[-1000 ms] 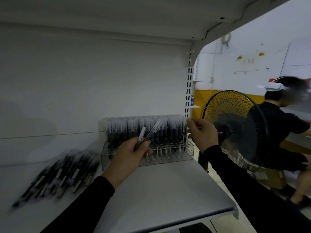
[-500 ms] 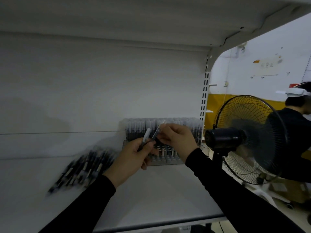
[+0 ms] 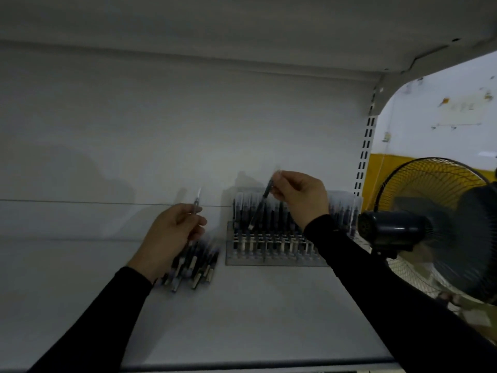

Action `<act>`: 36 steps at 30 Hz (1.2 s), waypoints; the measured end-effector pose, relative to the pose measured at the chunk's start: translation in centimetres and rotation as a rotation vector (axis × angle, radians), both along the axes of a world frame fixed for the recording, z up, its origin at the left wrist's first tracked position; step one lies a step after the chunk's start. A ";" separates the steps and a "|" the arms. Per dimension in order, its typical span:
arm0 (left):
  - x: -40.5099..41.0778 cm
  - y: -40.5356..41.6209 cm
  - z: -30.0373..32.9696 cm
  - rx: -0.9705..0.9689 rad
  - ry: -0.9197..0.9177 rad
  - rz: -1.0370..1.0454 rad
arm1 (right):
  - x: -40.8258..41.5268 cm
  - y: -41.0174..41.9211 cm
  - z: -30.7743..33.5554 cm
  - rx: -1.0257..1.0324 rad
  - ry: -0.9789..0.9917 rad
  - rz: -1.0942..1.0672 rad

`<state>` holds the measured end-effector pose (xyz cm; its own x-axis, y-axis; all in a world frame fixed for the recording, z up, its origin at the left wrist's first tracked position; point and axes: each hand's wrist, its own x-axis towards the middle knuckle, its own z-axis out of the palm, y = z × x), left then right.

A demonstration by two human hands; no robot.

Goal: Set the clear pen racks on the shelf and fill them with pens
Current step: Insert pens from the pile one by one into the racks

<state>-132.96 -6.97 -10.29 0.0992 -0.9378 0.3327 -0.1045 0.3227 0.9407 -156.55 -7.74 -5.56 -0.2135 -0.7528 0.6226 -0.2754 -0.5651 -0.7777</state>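
the clear pen rack (image 3: 271, 238) stands at the back right of the shelf (image 3: 242, 319), against the rear panel, its rows largely filled with upright pens. the right hand (image 3: 298, 197) pinches one pen (image 3: 259, 208) by its upper end directly above the rack; the pen's long axis runs steeply down and leftward, tip toward the rack's left rows. the right hand is the nearer, and the insertion appears to depend on righting that axis over a free slot. the left hand (image 3: 172, 235) grips a second pen (image 3: 195, 204), pointing upward, above the loose pens (image 3: 196, 267) lying left of the rack.
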 end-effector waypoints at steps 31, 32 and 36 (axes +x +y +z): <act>-0.5 1.4 0.1 -0.060 0.075 -0.135 | 3.1 0.3 -3.4 0.084 0.247 0.016; -0.8 1.5 0.2 -0.057 0.075 -0.140 | 3.2 0.7 -3.4 0.082 0.216 0.058; -1.7 2.1 0.0 -0.057 0.032 -0.155 | 4.0 2.2 -3.0 0.083 0.155 0.201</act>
